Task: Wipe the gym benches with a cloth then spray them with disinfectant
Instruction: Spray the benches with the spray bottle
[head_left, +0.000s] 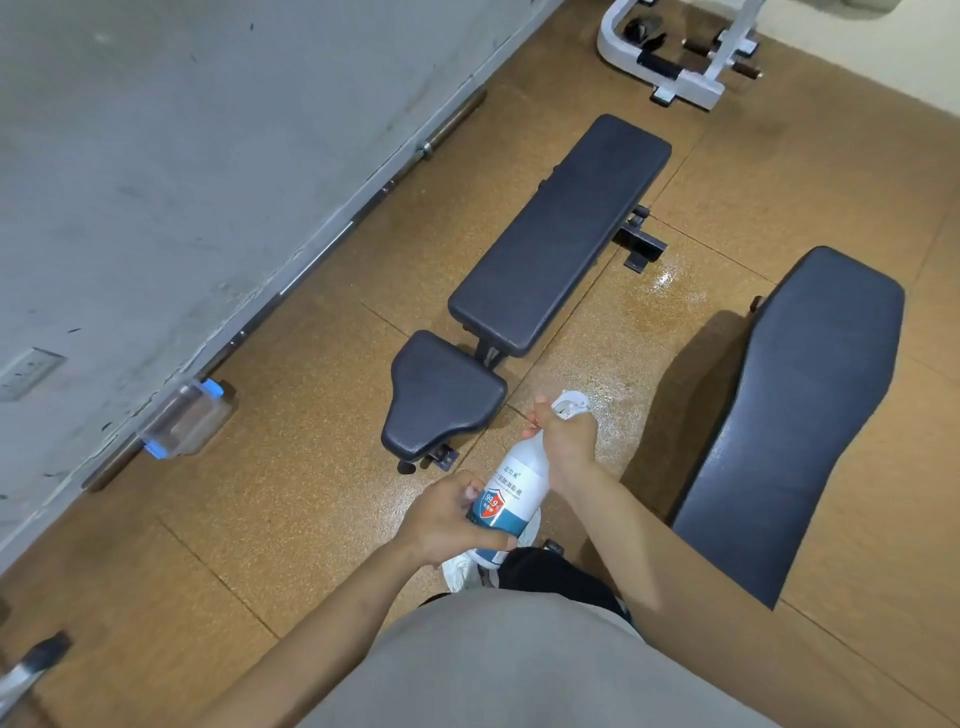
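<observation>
- White spray bottle with a blue and red label, held tilted at centre near, nozzle end toward the far side.
- Left hand wrapped round the bottle's lower body, grip clamped on it.
- Right hand closed over the neck and white trigger head, grip clamped there too.
- Dark padded bench lying beyond the bottle, running far-right to near-left, with a separate seat pad at its near end.
- Second dark bench on the right, close beside the right forearm.
- Brown speckled floor, shining wet between the two benches.
- Grey wall on the left, with a long metal bar lying along its foot.
- Clear plastic box with blue clips against the wall, near left.
- White machine frame at far right.
- White shoe just under the bottle's base.
</observation>
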